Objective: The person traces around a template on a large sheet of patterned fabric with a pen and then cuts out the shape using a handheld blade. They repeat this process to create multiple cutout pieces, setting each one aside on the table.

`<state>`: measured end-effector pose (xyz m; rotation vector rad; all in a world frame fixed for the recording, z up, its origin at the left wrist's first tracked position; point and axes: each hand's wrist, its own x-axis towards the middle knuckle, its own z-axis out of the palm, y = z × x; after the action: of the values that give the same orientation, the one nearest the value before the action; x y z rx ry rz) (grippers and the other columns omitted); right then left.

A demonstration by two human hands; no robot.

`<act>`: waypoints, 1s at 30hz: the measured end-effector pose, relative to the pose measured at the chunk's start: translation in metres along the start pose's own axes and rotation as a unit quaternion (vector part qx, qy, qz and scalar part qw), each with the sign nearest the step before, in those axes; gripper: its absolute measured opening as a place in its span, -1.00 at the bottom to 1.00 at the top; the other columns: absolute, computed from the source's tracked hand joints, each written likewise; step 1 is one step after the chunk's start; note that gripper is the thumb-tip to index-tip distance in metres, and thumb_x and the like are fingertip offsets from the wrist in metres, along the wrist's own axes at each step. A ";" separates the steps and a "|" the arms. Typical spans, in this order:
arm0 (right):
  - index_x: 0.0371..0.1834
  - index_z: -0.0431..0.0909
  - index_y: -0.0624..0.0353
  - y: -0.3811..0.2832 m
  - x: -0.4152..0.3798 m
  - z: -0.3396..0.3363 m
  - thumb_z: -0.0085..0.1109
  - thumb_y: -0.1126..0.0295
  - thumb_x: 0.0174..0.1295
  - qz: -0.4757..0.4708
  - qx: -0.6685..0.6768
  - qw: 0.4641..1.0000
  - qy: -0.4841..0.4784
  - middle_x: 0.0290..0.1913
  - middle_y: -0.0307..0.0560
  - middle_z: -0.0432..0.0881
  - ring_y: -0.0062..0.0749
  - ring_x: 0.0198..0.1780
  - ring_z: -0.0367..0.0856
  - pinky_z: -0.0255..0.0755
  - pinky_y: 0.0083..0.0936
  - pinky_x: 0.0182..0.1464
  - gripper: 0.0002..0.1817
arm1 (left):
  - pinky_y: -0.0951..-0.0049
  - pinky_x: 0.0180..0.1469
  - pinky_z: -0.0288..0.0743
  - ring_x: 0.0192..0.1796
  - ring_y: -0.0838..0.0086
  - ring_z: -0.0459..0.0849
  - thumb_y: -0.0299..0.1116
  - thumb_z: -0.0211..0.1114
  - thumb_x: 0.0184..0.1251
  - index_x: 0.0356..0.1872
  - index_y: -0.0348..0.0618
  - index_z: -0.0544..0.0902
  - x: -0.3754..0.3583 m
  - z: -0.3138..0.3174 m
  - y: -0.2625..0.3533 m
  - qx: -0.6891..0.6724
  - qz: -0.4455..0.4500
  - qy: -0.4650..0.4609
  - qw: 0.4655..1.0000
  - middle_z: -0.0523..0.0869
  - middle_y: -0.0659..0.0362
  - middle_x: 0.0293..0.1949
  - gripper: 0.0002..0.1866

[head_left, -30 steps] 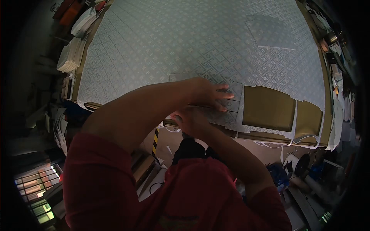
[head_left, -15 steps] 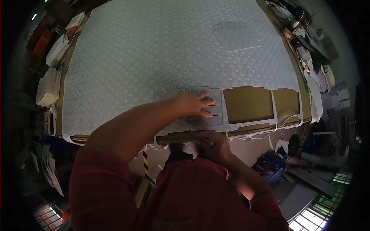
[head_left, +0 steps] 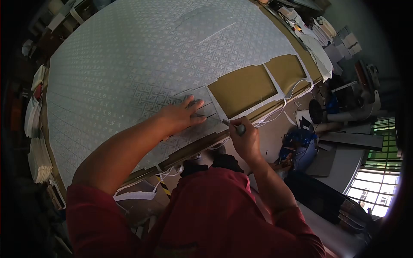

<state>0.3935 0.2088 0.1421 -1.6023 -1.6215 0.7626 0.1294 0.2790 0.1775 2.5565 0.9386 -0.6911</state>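
Observation:
Pale grey patterned fabric [head_left: 107,64] covers the large table. My left hand [head_left: 178,117] lies with fingers spread on a flat template-like piece [head_left: 201,93] on the fabric, near the table's front edge. Dark straight lines run across that piece beside my fingertips. My right hand [head_left: 247,142] is closed around a knife [head_left: 241,128] with a rounded grey handle end. The knife's tip is at the lower right corner of the piece, by the cut edge of the fabric. My fingers hide part of the knife.
Cut-out openings to the right show the brown tabletop [head_left: 245,88]. Thin white fabric strips [head_left: 282,105] loop over the front edge. Stacks of cloth or paper [head_left: 38,161] line the left side. A blue bag-like bundle [head_left: 299,148] sits low on the right.
The view has turned, so the table appears tilted. My right hand has moved from below the table edge up to the piece's right corner with the knife. My left hand stays on the piece.

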 end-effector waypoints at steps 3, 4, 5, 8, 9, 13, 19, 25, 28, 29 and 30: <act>-0.22 0.67 0.22 -0.001 0.002 0.005 0.40 0.47 0.31 -0.040 -0.006 0.999 0.021 -0.34 0.16 0.78 0.03 -0.23 0.85 0.66 -0.27 -0.22 -0.90 | 0.07 0.40 0.61 0.77 0.02 -0.09 -0.66 0.72 -0.40 0.62 0.50 0.31 0.000 0.000 0.001 0.002 -0.001 -0.006 1.000 -0.15 0.17 0.78 0.37; -0.22 0.67 0.22 -0.004 0.002 0.004 0.40 0.46 0.30 -0.030 -0.015 0.999 0.015 -0.34 0.16 0.78 0.05 -0.22 0.85 0.66 -0.26 -0.22 -0.89 | 0.07 0.40 0.61 0.77 0.02 -0.09 -0.66 0.72 -0.39 0.62 0.51 0.30 0.000 0.001 0.000 0.004 -0.002 -0.003 1.000 -0.15 0.17 0.78 0.37; -0.21 0.67 0.22 -0.005 0.002 0.004 0.40 0.44 0.30 -0.019 -0.024 0.999 0.009 -0.33 0.17 0.78 0.07 -0.22 0.85 0.66 -0.25 -0.22 -0.89 | 0.07 0.40 0.61 0.77 0.02 -0.09 -0.66 0.72 -0.39 0.62 0.51 0.30 0.000 0.004 -0.001 0.004 -0.002 -0.002 1.000 -0.15 0.17 0.78 0.37; -0.19 0.68 0.28 -0.004 0.003 0.006 0.40 0.50 0.27 -0.019 -0.045 0.999 0.008 -0.36 0.09 0.77 -0.29 -0.32 0.81 0.62 -0.37 -0.24 -0.88 | 0.08 0.41 0.60 0.77 0.01 -0.10 -0.68 0.71 -0.37 0.62 0.51 0.30 0.001 0.006 -0.002 -0.004 0.004 0.011 1.000 -0.15 0.17 0.78 0.36; -0.19 0.68 0.28 -0.005 0.004 0.006 0.40 0.50 0.27 -0.019 -0.046 0.999 0.009 -0.36 0.09 0.77 -0.29 -0.32 0.81 0.62 -0.37 -0.24 -0.88 | 0.07 0.41 0.60 0.77 0.01 -0.10 -0.68 0.70 -0.34 0.62 0.51 0.30 0.001 0.003 -0.002 0.000 0.003 0.000 1.000 -0.15 0.18 0.78 0.35; -0.19 0.69 0.28 -0.002 -0.003 0.009 0.43 0.48 0.26 0.002 -0.037 0.999 0.009 -0.36 0.09 0.77 -0.34 -0.30 0.80 0.62 -0.38 -0.21 -0.86 | -0.10 0.45 0.52 0.77 0.01 -0.08 -0.52 0.55 0.14 0.62 0.52 0.30 -0.001 -0.006 0.002 0.014 -0.004 -0.019 1.000 -0.14 0.18 0.78 0.03; -0.17 0.70 0.26 0.016 0.005 0.033 0.48 0.44 0.28 -0.019 0.014 0.998 0.056 -0.36 0.06 0.76 -0.35 -0.31 0.77 0.60 -0.39 -0.19 -0.83 | -0.42 0.50 0.30 0.76 -0.02 -0.05 -0.22 -0.04 0.70 0.58 0.60 0.32 0.007 0.018 -0.003 -0.032 -0.008 0.037 0.999 -0.10 0.20 0.77 -0.47; -0.18 0.71 0.22 0.005 0.088 0.081 0.48 0.44 0.30 -0.070 0.034 0.994 0.074 -0.36 -0.01 0.76 -0.46 -0.32 0.70 0.56 -0.42 -0.20 -0.86 | -0.47 0.48 0.31 0.75 -0.04 -0.01 -0.19 0.01 0.69 0.58 0.60 0.31 0.007 0.022 -0.004 -0.034 -0.005 0.067 0.997 -0.06 0.19 0.77 -0.47; -0.18 0.71 0.21 0.011 0.090 0.089 0.47 0.45 0.31 -0.069 0.040 0.994 0.081 -0.37 -0.04 0.75 -0.52 -0.32 0.66 0.55 -0.44 -0.20 -0.87 | -0.45 0.46 0.35 0.73 -0.05 0.06 -0.08 -0.03 0.71 0.59 0.59 0.29 0.013 0.028 -0.007 0.005 0.003 0.075 0.997 -0.02 0.10 0.75 -0.49; -0.19 0.71 0.21 0.015 0.089 0.091 0.47 0.45 0.30 -0.060 0.050 0.993 0.084 -0.37 -0.06 0.75 -0.53 -0.33 0.64 0.55 -0.45 -0.20 -0.87 | -0.45 0.46 0.35 0.73 -0.05 0.06 -0.08 -0.03 0.71 0.59 0.59 0.29 0.015 0.031 -0.008 0.003 0.001 0.076 0.997 -0.02 0.10 0.75 -0.49; -0.19 0.71 0.21 0.016 0.089 0.093 0.47 0.45 0.30 -0.061 0.050 0.994 0.081 -0.37 -0.06 0.75 -0.53 -0.33 0.64 0.55 -0.45 -0.20 -0.87 | -0.43 0.45 0.37 0.72 -0.05 0.11 -0.01 -0.06 0.71 0.61 0.55 0.26 0.018 0.032 -0.007 -0.016 -0.015 0.071 0.997 -0.01 0.03 0.74 -0.48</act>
<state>0.3294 0.3054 0.0845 -1.4423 -1.5242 0.6233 0.1258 0.2785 0.1402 2.5963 1.0253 -0.5030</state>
